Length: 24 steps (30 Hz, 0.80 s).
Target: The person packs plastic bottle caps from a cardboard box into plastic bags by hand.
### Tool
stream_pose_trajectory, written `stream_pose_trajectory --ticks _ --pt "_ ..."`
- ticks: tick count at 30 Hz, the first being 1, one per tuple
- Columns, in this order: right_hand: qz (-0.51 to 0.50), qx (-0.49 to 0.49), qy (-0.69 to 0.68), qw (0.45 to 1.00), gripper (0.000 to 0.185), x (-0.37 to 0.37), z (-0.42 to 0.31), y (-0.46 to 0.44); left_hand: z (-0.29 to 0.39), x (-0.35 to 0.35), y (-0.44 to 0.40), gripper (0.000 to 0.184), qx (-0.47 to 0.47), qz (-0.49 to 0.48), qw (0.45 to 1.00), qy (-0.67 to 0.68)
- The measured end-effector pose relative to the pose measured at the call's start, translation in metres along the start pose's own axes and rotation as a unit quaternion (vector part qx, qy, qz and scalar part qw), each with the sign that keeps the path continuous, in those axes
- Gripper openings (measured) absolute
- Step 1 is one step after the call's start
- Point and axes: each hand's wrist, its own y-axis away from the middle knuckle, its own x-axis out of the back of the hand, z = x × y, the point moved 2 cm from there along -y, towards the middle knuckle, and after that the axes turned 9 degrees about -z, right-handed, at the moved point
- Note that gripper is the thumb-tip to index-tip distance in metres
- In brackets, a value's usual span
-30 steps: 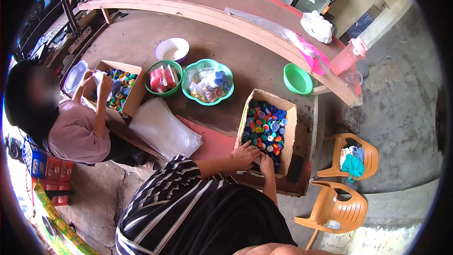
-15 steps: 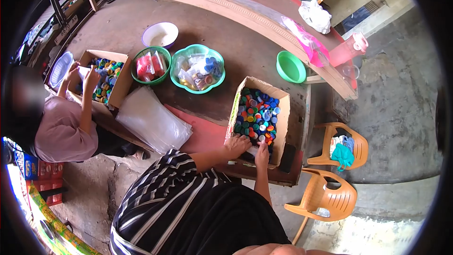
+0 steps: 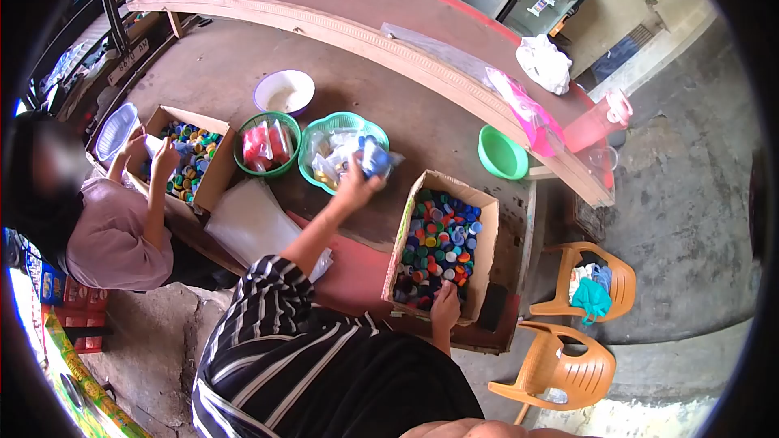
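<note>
My left hand [image 3: 357, 189] reaches over the near right rim of the teal basket [image 3: 312, 177]. Its fingers close around a clear plastic bag of blue bottle caps [image 3: 374, 161], blurred by motion. Other clear bags with caps [image 3: 329, 154] lie in the basket. Down at the near end of a cardboard box [image 3: 396, 253], my right hand [image 3: 445, 306] has its fingers curled together. What they hold, if anything, cannot be made out. Loose bottle caps [image 3: 438, 235] of many colours fill that box.
At the left, another person [image 3: 118, 235] holds something whitish over a second box of caps [image 3: 213, 178]. Clear plastic sheets [image 3: 251, 223] lie between us. A green bowl of red packs [image 3: 264, 142], a white bowl [image 3: 284, 92] and a green basin [image 3: 501, 152] stand farther back.
My left hand has left the cap box and moved up and left to the teal basket, where it grips the bag of blue caps. My right hand stays at the box. The view has shifted.
</note>
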Motion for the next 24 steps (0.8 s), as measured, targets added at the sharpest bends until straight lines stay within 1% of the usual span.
stream_pose_trajectory --ticks 1,3,5,7,9,11,12,13,15,16,17,19,20,21,22,24 --pt "-0.003 0.002 0.008 1.0 0.044 0.002 -0.005 -0.001 -0.008 0.024 -0.019 0.072 0.077 -0.007 0.997 0.009" --pt "-0.033 -0.004 0.018 0.999 0.041 0.005 -0.012 0.001 -0.023 0.065 -0.049 0.067 0.056 0.029 0.998 -0.009" --pt "-0.07 -0.012 0.034 0.997 0.04 0.007 -0.012 -0.003 -0.038 0.094 -0.072 0.063 0.084 0.033 0.996 0.012" --pt "-0.08 -0.007 0.052 0.995 0.038 0.008 -0.015 -0.004 -0.079 0.107 -0.097 0.059 0.082 0.053 0.993 -0.07" --pt "-0.082 -0.005 0.058 0.995 0.036 0.006 -0.016 -0.004 -0.103 0.116 -0.118 0.061 0.089 0.034 0.993 -0.068" --pt "-0.078 -0.003 0.055 0.995 0.034 0.005 -0.016 -0.005 -0.059 0.128 -0.121 0.059 0.102 -0.002 0.993 -0.064" --pt "-0.08 -0.01 0.059 0.995 0.033 0.005 -0.015 -0.006 -0.059 0.128 -0.127 0.058 0.092 -0.015 0.991 -0.1" --pt "-0.083 -0.017 0.062 0.995 0.031 0.005 -0.014 -0.006 -0.064 0.122 -0.13 0.059 0.091 -0.005 0.991 -0.1" --pt "-0.085 -0.033 0.063 0.994 0.028 0.004 -0.014 -0.006 -0.094 0.114 -0.149 0.063 0.133 -0.149 0.969 -0.144" --pt "-0.085 -0.031 0.065 0.994 0.027 0.003 -0.016 -0.006 -0.112 0.105 -0.153 0.067 0.104 -0.159 0.971 -0.147" --pt "-0.084 -0.03 0.067 0.994 0.025 0.004 -0.018 -0.005 -0.132 0.095 -0.156 0.066 0.137 -0.19 0.959 -0.158" --pt "-0.084 -0.025 0.075 0.993 0.023 0.005 -0.02 -0.008 -0.135 0.083 -0.166 0.061 0.183 -0.248 0.932 -0.192" --pt "-0.086 -0.024 0.08 0.993 0.022 0.005 -0.021 -0.009 -0.136 0.076 -0.169 0.059 0.186 -0.246 0.919 -0.244" --pt "-0.089 -0.024 0.083 0.992 0.021 0.005 -0.021 -0.009 -0.107 0.075 -0.168 0.057 0.189 -0.244 0.904 -0.297" --pt "-0.093 -0.034 0.082 0.992 0.021 0.006 -0.023 -0.01 -0.093 0.073 -0.166 0.056 0.19 -0.243 0.885 -0.35" --pt "-0.101 -0.054 0.077 0.99 0.02 0.006 -0.029 -0.011 -0.122 0.05 -0.162 0.054 0.082 -0.154 0.904 -0.391"
